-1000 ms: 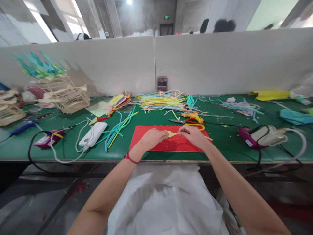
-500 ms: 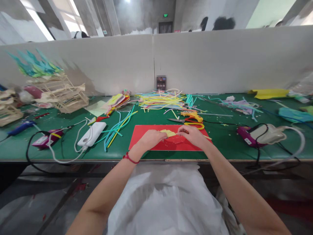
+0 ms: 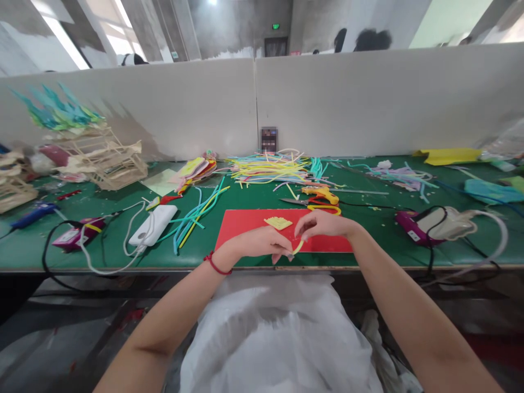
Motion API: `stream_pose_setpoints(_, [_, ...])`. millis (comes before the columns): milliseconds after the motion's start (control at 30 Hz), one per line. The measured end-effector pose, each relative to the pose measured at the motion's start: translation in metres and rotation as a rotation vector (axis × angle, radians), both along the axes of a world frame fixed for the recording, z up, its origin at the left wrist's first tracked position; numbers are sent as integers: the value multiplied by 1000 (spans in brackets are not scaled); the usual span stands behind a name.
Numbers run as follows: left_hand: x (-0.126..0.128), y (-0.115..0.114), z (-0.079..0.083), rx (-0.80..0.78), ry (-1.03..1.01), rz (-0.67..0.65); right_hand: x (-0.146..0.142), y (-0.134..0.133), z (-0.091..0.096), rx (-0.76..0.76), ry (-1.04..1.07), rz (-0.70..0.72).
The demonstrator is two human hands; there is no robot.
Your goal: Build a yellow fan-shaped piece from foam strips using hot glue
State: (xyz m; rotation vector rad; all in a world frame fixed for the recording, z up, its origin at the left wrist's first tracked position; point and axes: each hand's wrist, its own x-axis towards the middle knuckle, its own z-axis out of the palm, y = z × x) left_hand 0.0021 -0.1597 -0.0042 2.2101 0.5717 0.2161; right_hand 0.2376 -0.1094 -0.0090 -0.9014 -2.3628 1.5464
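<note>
Between my two hands a short yellow foam-like strip [image 3: 298, 248] is bent in a slight curve. My left hand [image 3: 266, 243], with a red cord bracelet at the wrist, pinches its lower end near the table's front edge. My right hand [image 3: 313, 225] has its thumb and finger closed on the upper end. Just beyond them, a yellow fan-shaped piece [image 3: 278, 222] with a ridged edge lies on the red board [image 3: 233, 224], touched by neither hand.
Behind the board lie scissors [image 3: 323, 209] and a yellow glue gun [image 3: 321, 193]. Many coloured strips [image 3: 270, 170] are heaped farther back. At left are a white power strip [image 3: 153, 225] and loose strips [image 3: 200, 213]; a purple box [image 3: 417, 228] with cables is at right.
Both hands have left the yellow fan-shaped piece, which now lies in full view. They have come nearer the front edge, holding a yellow strip between them.
</note>
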Motion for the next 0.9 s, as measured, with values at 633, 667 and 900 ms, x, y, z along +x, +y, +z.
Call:
stream_pose_setpoints(633, [6,-21,31,291,59,-9,-5,-5,17,79,4,150])
stream_pose_setpoints(667, [3,-18,30,320,74,24,-2,-6,19,120,-20,102])
stream_pose_setpoints(900, [-5,4,17,503,230,23,9,3,3,404,31,-132])
